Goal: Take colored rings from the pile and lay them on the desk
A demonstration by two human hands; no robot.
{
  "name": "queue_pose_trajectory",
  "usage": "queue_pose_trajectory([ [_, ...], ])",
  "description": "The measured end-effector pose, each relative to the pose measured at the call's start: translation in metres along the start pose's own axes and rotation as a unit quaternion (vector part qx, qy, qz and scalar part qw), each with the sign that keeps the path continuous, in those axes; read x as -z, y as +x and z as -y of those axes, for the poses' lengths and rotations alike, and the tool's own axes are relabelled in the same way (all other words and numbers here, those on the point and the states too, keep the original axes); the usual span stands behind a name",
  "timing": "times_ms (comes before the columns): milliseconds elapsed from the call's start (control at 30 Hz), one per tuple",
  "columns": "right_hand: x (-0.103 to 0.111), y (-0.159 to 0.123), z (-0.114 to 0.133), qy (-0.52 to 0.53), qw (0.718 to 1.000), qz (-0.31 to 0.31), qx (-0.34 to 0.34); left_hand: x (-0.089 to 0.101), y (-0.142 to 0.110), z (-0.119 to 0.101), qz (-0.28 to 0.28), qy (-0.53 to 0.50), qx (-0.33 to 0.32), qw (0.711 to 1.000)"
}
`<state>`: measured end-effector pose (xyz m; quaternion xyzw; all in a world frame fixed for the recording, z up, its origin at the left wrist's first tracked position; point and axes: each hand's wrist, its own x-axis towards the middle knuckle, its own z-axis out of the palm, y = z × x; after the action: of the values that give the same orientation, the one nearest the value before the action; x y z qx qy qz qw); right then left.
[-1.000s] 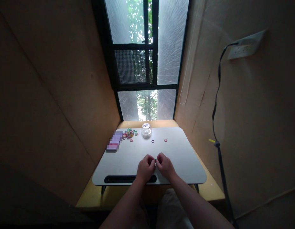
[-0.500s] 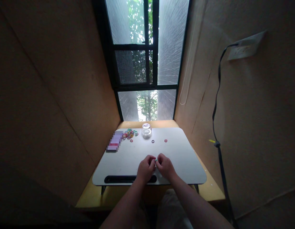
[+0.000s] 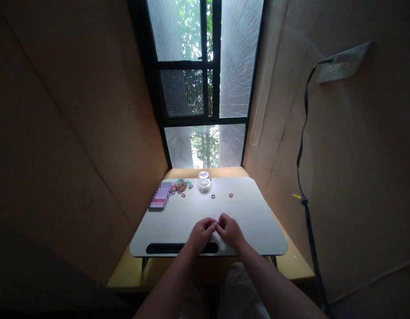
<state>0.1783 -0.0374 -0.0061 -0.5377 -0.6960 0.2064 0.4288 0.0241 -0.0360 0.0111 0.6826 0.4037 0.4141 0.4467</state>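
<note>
Above the front half of the white lap table (image 3: pixel 251 226), my left hand (image 3: pixel 201 232) and my right hand (image 3: pixel 229 230) meet fingertip to fingertip. Both are closed in a pinch on a small hair tie (image 3: pixel 218 223), of which only a reddish bit shows between the fingers. Beyond my hands lie single ring-shaped hair ties: a red one (image 3: pixel 183 195), a dark one (image 3: pixel 213 196) and another red one (image 3: pixel 230 195). A pile of many-coloured hair ties (image 3: pixel 181 186) rests at the back left. Fingers hide most of what I hold.
A clear round container (image 3: pixel 204 182) stands at the table's back edge. Left of the pile lies a phone-like flat object (image 3: pixel 160 196), its face blurred. A black slot (image 3: pixel 165 248) runs along the front edge. A cable (image 3: pixel 303 146) hangs on the right wall.
My hands stay together, with slight finger movement; the left hand has tilted a little. The red and green bits seen between the fingertips are now mostly covered.
</note>
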Motion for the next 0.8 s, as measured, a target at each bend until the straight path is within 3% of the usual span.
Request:
queue_pose_trajectory([
  [333,0.005,0.001,0.003,0.075,0.995,-0.055,0.047,-0.006,-0.002,-0.009,0.012,0.109,-0.004,0.994],
  [433,0.002,0.003,-0.005,0.098,0.99,-0.103,-0.017,-0.005,-0.003,-0.007,0.018,0.126,0.008,0.992],
  [500,-0.001,0.004,-0.009,0.093,0.989,-0.098,-0.052,-0.005,-0.004,-0.006,0.017,0.141,0.001,0.99],
  [800,-0.001,0.002,-0.007,0.032,0.995,-0.081,-0.046,-0.011,-0.003,-0.004,-0.034,0.155,0.003,0.987],
])
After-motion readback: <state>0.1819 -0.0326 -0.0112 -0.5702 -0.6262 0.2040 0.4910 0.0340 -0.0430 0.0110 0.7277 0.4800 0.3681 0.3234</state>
